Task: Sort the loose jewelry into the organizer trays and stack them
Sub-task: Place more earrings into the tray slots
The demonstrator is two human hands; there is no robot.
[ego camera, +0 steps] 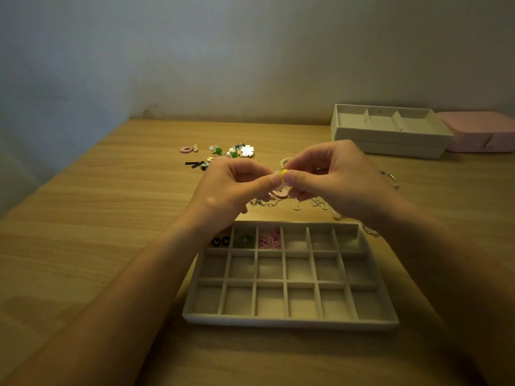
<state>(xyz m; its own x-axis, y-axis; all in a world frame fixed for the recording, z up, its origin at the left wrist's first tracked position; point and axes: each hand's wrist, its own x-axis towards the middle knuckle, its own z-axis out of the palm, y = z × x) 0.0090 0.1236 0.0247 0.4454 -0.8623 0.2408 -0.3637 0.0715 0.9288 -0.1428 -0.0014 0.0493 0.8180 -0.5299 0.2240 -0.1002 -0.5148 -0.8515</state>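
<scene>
Wood-grain tabletop point(83, 218) against a pale wall, dim light.

Grid tray point(289, 321) sits nearest the person, three rows of six compartments. In the far row:
- the leftmost cell holds two black studs point(220, 241), partly hidden by the left wrist
- the second cell holds a green piece point(245, 239), too blurred to identify
- the third cell holds pink flower earrings point(269, 241)

Both hands are raised above the table, just beyond the tray's far edge. The left hand point(231, 188) and right hand point(334, 179) meet at the fingertips. Each pinches a yellow-beaded piece point(283, 173) between thumb and forefinger. The bead shows in the small gap between the two thumbs. A pale pink part hangs below the fingertips. The remaining fingers of both hands are curled under.

Thin chains point(267, 203) lie tangled on the table beneath the hands. Farther back lies loose jewelry:
- a white flower point(247, 150)
- a pink ring-shaped piece point(186, 149)
- black bars point(193, 163)

A pearl strand point(284, 161) shows just behind the fingertips.

At the far right, stacked trays point(390, 135) stand with a pink box point(479, 132) touching or just beside them; which cannot be told.
</scene>
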